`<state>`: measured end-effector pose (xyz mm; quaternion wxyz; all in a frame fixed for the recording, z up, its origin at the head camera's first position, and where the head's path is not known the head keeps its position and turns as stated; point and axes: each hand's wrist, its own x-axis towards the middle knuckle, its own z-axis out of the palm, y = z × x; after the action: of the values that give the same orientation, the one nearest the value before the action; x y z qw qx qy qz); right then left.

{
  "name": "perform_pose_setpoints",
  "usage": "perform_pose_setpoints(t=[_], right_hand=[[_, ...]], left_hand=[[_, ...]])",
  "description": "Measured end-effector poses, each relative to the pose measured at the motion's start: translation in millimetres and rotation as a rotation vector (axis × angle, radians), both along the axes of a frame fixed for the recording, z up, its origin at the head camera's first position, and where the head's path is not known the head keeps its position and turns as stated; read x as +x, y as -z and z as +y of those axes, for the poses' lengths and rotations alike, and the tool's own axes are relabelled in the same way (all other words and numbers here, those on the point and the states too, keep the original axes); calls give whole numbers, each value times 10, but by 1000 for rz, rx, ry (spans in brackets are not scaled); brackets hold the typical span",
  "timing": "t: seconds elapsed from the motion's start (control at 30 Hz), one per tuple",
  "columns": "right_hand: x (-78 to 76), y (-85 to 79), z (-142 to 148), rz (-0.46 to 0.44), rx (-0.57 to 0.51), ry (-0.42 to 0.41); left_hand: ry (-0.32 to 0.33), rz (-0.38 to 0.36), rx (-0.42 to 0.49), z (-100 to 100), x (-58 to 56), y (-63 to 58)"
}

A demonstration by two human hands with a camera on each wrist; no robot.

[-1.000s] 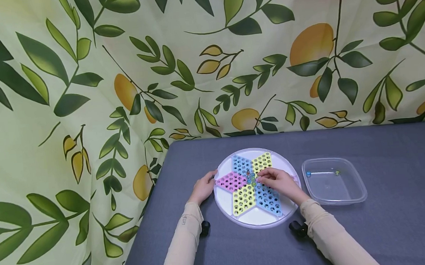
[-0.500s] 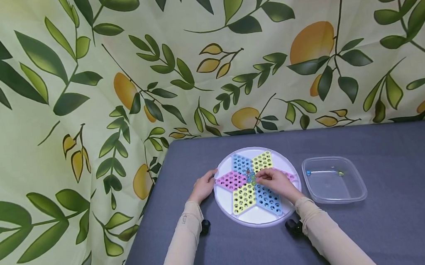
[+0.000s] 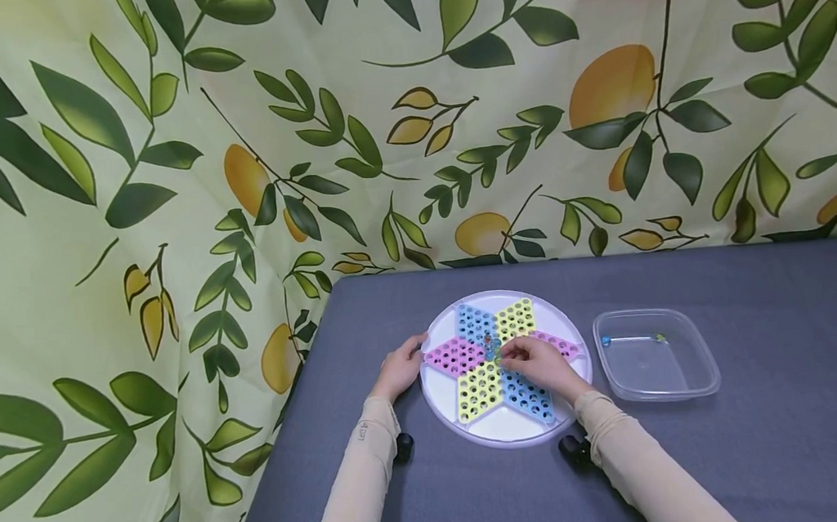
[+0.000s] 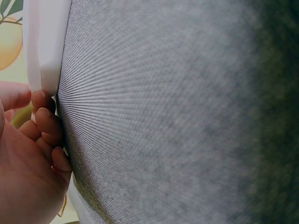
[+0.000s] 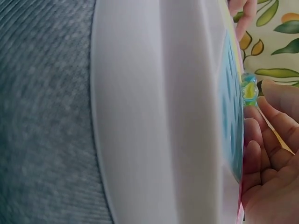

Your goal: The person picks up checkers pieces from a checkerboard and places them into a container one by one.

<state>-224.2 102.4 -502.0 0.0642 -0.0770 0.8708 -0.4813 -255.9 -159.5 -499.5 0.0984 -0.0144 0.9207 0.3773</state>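
- Since the earliest head view, the right hand (image 3: 537, 362) has crept slightly toward nine o'clock, and the green marble (image 3: 661, 338) in the tub (image 3: 665, 395) has rolled a little; the left hand (image 3: 398, 371) and the board (image 3: 502, 433) keep their places.
- The left hand grips the board's rim at nine o'clock, probably to stop it turning or sliding on the surface (image 3: 779, 437).
- The right hand reaches in from five o'clock, fingers bent, thumb and forefinger tips right at the marbles (image 3: 491, 345); whether they pinch one I cannot tell.
- The marbles sit bunched at the board's middle, at about ten o'clock from the right hand; its holes likely keep them from rolling off.
- The tub stands near the board's three o'clock edge, apart from it, likely so the right hand can reach it easily.
- Inside, the green marble lies toward twelve, a blue marble (image 3: 606, 342) by the wall between nine and ten.
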Motion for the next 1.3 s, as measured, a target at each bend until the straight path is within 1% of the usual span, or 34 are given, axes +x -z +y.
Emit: perform_pose_setpoints(t=[0.23,0.5,0.83,0.93,1.3], right_hand=[[-4,21,-15,14,13,-3],[10,-8,-38,49,30,8],[8,-2,-67,38,29,30],[8,-2,-76,47,29,33],[33,-15,-115,75,92,59]], left_hand=[[-1,2,0,4,1,-3],[-10,-7,0,13,-1,-2],[-7,0,0,3,0,11],[-5,4,-5,7,0,9],[-19,-7,1,20,1,11]])
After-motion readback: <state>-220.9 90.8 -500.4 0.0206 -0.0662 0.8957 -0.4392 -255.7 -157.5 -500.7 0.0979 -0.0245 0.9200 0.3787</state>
